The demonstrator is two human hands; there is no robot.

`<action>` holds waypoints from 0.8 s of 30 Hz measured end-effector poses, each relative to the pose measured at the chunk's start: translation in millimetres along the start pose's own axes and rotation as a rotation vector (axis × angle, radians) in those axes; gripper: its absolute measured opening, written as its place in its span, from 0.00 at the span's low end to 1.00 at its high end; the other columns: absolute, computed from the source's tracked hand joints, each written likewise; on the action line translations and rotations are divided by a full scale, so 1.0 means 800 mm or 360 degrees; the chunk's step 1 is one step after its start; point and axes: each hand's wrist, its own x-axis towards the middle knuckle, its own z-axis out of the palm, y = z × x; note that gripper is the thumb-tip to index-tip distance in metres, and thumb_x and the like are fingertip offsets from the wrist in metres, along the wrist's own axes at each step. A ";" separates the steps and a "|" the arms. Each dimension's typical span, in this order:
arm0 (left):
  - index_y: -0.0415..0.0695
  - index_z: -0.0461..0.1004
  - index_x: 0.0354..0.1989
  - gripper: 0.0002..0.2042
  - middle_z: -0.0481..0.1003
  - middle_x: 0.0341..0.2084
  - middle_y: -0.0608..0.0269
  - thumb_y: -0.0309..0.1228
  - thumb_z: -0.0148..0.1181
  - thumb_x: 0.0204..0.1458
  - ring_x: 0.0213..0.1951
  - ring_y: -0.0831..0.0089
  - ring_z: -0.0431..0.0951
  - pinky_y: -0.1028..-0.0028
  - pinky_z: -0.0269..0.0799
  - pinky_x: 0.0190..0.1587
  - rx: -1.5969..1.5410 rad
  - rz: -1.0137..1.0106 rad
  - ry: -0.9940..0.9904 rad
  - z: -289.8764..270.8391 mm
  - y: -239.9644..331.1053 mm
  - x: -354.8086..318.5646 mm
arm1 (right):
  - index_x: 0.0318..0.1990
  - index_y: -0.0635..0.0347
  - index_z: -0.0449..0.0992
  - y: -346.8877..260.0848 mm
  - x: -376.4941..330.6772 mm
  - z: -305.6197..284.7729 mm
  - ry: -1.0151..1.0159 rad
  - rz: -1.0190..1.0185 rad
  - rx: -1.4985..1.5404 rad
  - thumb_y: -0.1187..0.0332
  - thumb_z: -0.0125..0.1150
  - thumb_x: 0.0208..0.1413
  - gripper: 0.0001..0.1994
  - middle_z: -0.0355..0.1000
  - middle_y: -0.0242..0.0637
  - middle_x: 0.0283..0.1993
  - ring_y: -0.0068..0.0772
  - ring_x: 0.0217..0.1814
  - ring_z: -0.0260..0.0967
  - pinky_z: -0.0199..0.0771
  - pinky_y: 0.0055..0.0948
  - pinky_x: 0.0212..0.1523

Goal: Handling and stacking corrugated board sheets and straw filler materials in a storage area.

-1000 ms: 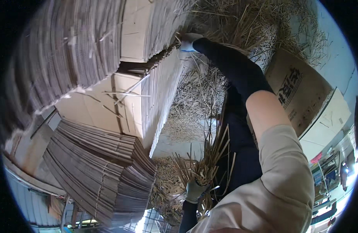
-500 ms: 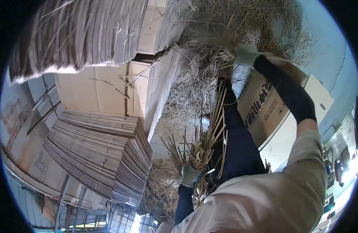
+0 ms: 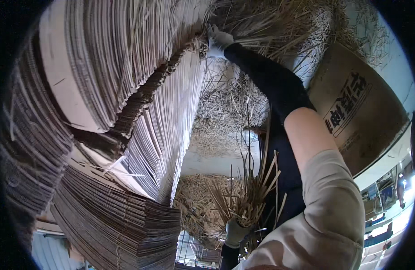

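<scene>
My left hand (image 3: pixel 236 233), in a light work glove, is closed around a loose bundle of dry stalks (image 3: pixel 245 200) low in the view. The stalks fan upward and away from the fist, in front of my dark trouser leg. My right hand (image 3: pixel 218 41), gloved too, reaches far forward to the corner of a tall stack of flattened cardboard (image 3: pixel 113 54). Its fingers look apart against the cardboard edge, where short straw bits show. No bundle is visible in it. Beside it lies a heap of dry stalks (image 3: pixel 270 27).
More flattened cardboard (image 3: pixel 117 220) is stacked at the lower left, with a dark gap (image 3: pixel 99 141) between stacks. A printed cardboard box (image 3: pixel 360 108) stands at the right. Straw litter (image 3: pixel 225 105) covers part of the pale floor, and another straw pile (image 3: pixel 198 193) lies near my left hand.
My right hand has moved left from the blurred stalks to the cardboard corner. The view has shifted closer to the stacks. My left hand still grips its bundle.
</scene>
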 end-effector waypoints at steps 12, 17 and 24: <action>0.41 0.76 0.44 0.29 0.81 0.33 0.52 0.46 0.75 0.37 0.35 0.58 0.83 0.64 0.79 0.37 0.0107 0.0199 0.0061 -0.021 0.030 -0.015 | 0.33 0.59 0.78 -0.043 -0.085 -0.155 -0.0703 -0.0015 0.0362 0.51 0.54 0.55 0.19 0.76 0.46 0.33 0.44 0.33 0.74 0.72 0.46 0.40; 0.40 0.76 0.45 0.29 0.81 0.30 0.51 0.46 0.75 0.37 0.35 0.57 0.83 0.63 0.79 0.36 0.0103 0.0482 0.0088 -0.021 0.025 -0.037 | 0.34 0.63 0.75 -0.011 -0.279 -0.244 -0.0472 -0.0347 -0.0227 0.50 0.52 0.59 0.21 0.72 0.43 0.27 0.39 0.30 0.71 0.74 0.41 0.37; 0.41 0.78 0.44 0.20 0.82 0.34 0.54 0.37 0.68 0.42 0.35 0.61 0.83 0.66 0.77 0.40 0.0314 0.0626 0.0292 -0.018 -0.023 -0.091 | 0.43 0.60 0.77 0.054 -0.548 -0.342 -0.0017 -0.0268 0.0380 0.61 0.62 0.55 0.13 0.76 0.39 0.34 0.33 0.37 0.74 0.75 0.36 0.44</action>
